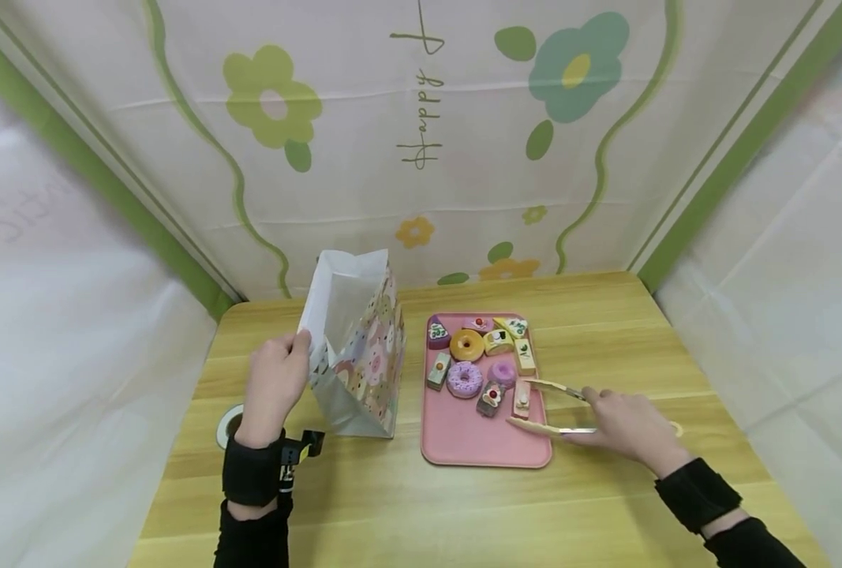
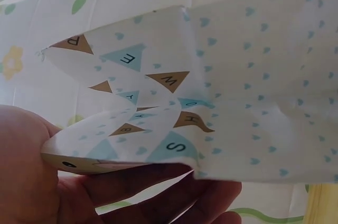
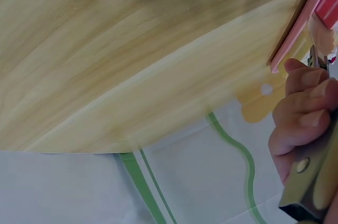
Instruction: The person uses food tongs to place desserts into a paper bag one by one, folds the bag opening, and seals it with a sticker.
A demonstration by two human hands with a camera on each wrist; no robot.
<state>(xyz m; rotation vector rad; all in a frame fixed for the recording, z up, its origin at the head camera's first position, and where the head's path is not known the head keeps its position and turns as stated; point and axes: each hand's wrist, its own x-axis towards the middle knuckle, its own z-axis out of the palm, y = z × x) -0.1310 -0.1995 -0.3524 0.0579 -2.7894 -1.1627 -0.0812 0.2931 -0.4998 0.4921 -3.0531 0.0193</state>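
Observation:
My left hand [image 1: 276, 386] pinches the top edge of a patterned paper bag [image 1: 374, 355], which stands upright with its mouth spread. In the left wrist view, thumb and fingers hold the bag's rim [image 2: 121, 167], beside a side printed with hearts and pennants. My right hand [image 1: 630, 426] grips a pair of tongs [image 1: 551, 430] with pale tips and metal arms. Those tips are spread on either side of a small pink toy cake [image 1: 522, 401] at the right edge of a pink tray [image 1: 477, 446]. The right wrist view shows fingers curled round the tongs' handle [image 3: 303, 187].
Several other toy sweets lie on the tray, among them an orange donut [image 1: 466, 345], a purple donut [image 1: 465, 379] and a brown cake [image 1: 491, 399]. A round white-rimmed object [image 1: 230, 426] sits partly behind my left wrist. Patterned cloth [image 1: 421, 197] surrounds the wooden table [image 1: 406, 513].

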